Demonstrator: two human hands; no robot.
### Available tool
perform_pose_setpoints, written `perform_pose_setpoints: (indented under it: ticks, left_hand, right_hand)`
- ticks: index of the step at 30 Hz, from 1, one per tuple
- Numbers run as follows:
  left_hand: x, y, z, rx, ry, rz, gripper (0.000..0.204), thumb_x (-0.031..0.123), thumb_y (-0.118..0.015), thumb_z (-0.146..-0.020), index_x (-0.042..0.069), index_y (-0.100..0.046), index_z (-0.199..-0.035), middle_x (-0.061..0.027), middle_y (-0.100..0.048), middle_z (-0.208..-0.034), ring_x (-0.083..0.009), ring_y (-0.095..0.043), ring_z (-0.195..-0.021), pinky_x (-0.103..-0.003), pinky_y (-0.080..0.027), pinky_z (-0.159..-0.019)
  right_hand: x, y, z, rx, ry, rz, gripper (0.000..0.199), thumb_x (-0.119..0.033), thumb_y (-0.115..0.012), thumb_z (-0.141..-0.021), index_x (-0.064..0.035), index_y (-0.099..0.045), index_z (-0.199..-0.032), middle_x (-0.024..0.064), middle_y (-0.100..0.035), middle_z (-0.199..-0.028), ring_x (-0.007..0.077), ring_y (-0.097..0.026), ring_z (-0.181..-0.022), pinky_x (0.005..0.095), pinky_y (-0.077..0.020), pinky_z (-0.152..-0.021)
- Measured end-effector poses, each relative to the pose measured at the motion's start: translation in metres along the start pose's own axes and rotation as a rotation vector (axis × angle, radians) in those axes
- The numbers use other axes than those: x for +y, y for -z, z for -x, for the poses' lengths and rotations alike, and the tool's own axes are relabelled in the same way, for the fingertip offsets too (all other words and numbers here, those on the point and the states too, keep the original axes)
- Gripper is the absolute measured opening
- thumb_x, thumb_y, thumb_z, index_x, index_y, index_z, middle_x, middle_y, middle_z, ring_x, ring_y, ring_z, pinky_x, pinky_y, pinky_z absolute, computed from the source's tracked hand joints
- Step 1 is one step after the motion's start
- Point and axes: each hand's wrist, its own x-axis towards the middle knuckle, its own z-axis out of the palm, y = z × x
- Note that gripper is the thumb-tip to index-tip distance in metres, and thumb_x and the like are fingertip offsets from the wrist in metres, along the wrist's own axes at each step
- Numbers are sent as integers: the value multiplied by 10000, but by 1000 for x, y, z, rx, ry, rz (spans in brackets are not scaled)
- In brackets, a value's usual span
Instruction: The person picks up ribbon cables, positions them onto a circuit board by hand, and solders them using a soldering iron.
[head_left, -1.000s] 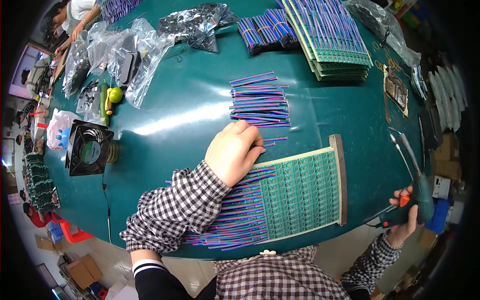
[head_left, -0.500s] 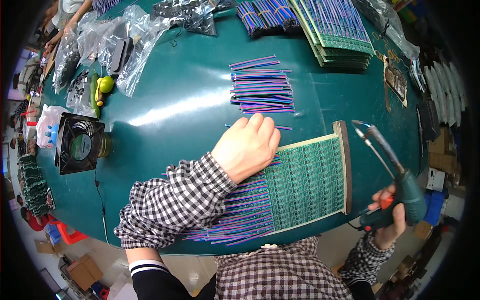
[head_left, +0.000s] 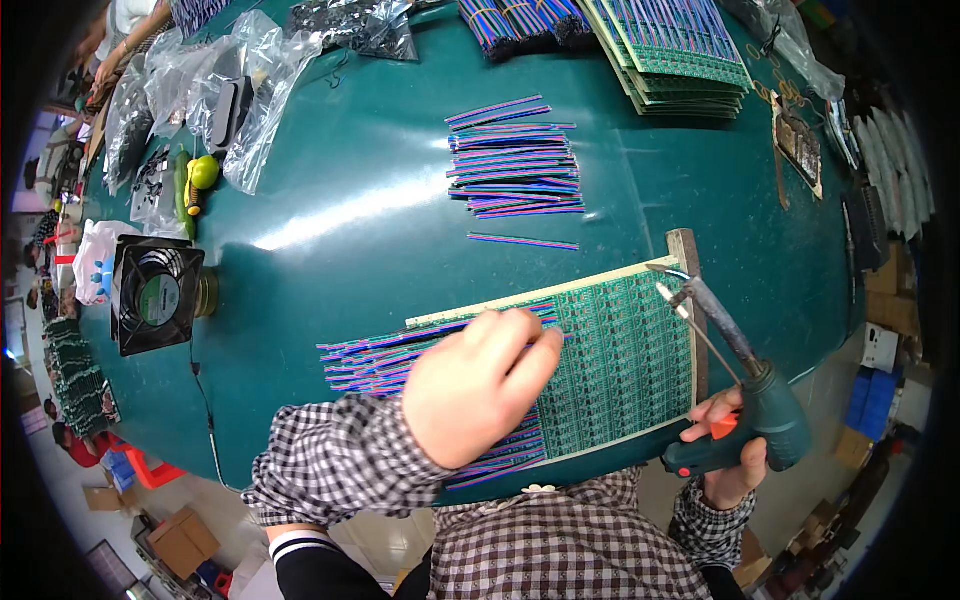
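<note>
My left hand (head_left: 480, 385) is closed over the wired side of a green circuit-board panel (head_left: 620, 360). Its fingertips pinch a short multicoloured wire strip (head_left: 568, 336), only the end of which peeks out; the hand hides the rest. Rows of blue, pink and black wire strips (head_left: 365, 362) lie along the panel's left part and stick out past it. My right hand (head_left: 735, 440) grips a dark green soldering gun (head_left: 775, 425) with an orange trigger. The gun's tip and thin feed tube hang over the panel's upper right corner, beside a wooden strip (head_left: 687, 250).
Loose wire strips (head_left: 515, 170) lie in a pile beyond the panel, with a single strip nearer. Bundled wires (head_left: 520, 25) and stacked wired panels (head_left: 685, 70) sit at the back. At left stand a black fan (head_left: 160, 295) with a cord and plastic bags (head_left: 265, 100).
My left hand has come down from near the loose strips onto the panel's wired part, uncovering the single strip. My right hand has brought the soldering gun leftward, its tip now over the panel's corner.
</note>
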Motion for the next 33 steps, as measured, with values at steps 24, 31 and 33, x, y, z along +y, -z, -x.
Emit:
perform_pose_setpoints:
  ticks: [24,31,33]
  left_hand:
    - [-5,-29,15,63,-56,-111,371,70,-698,-754,-24,-721,-1112,-103,-639,-1041,-220,-640,-848,-320,-564,-712]
    - [-8,-28,13,34,-60,-102,371,72,-697,-743,-17,-721,-1102,-95,-636,-1038,-219,-636,-850,-318,-558,-710]
    - [-12,-28,13,37,-110,-105,347,120,-671,-766,-18,-674,-1084,-108,-621,-1050,-210,-626,-859,-295,-550,-689]
  right_hand:
    - [4,-16,32,-51,-254,82,770,-444,-789,-904,112,-487,-1342,148,-642,-984,278,-679,-955,414,-630,-845]
    - [9,-12,35,-90,-290,106,781,-436,-807,-893,99,-475,-1354,106,-642,-971,276,-671,-950,428,-612,-849]
    - [9,-11,35,-91,-301,110,780,-440,-810,-890,97,-479,-1350,103,-641,-967,274,-672,-948,428,-607,-854]
